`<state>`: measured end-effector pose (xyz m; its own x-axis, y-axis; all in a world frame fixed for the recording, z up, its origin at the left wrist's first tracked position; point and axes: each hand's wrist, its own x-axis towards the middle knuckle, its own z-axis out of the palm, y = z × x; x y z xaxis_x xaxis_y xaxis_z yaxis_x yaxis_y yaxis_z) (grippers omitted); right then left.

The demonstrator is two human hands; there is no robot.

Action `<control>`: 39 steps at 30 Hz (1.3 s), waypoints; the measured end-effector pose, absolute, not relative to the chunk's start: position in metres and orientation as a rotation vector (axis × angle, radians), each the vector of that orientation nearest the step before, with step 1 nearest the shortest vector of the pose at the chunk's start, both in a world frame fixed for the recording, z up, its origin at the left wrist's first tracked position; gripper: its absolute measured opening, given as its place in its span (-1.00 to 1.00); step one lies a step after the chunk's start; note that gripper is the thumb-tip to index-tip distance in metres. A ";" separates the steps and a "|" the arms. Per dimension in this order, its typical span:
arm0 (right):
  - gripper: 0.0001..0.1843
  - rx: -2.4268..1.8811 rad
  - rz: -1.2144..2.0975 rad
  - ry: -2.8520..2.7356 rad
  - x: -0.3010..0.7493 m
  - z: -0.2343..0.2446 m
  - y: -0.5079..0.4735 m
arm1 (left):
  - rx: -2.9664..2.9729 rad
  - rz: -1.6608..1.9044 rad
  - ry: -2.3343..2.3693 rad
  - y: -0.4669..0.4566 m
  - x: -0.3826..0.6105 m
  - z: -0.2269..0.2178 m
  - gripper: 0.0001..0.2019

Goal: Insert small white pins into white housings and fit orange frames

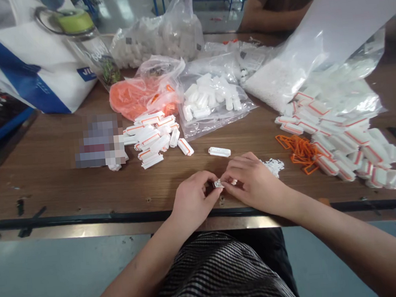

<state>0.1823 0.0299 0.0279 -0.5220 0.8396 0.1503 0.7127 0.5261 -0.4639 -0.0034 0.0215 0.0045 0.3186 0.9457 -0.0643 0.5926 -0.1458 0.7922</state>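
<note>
Near the front edge of the table, my left hand (pixel 195 196) and my right hand (pixel 249 181) meet, fingertips closed around one small white plastic part (pixel 217 183). Much of that part is hidden by the fingers. Just beyond them lies a single white plastic casing (pixel 219 151). A little heap of tiny white pieces (pixel 273 167) sits beside my right hand, partly covered by it. Farther right are loose orange plastic frames (pixel 300 151). To the left, white casings with orange trim (pixel 152 138) are piled up.
More trimmed casings (pixel 350 144) spread over the right side. Behind are a bag of white parts (pixel 210 96), an orange-filled bag (pixel 134 96), a bag of white granules (pixel 278 76) and a bottle (pixel 88 47). Another person's arm (pixel 270 19) rests across the table.
</note>
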 end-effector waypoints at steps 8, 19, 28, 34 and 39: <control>-0.81 -1.267 0.501 -2.429 0.184 0.028 0.032 | 1.860 0.610 1.367 0.021 -0.003 0.005 -0.94; -0.66 -1.170 -0.084 -2.633 0.170 0.031 0.006 | 1.822 0.571 1.376 0.022 -0.004 0.004 -0.88; -0.79 -1.905 0.765 -2.178 0.269 0.041 0.064 | 1.795 0.554 1.404 0.022 -0.003 0.009 -0.94; -0.76 -1.975 0.847 -2.190 0.283 0.036 0.073 | 1.789 0.556 1.408 0.023 -0.003 0.009 -0.93; -0.76 -1.920 0.658 -2.383 0.272 0.041 0.072 | 1.775 0.546 1.412 0.023 -0.003 0.009 -0.93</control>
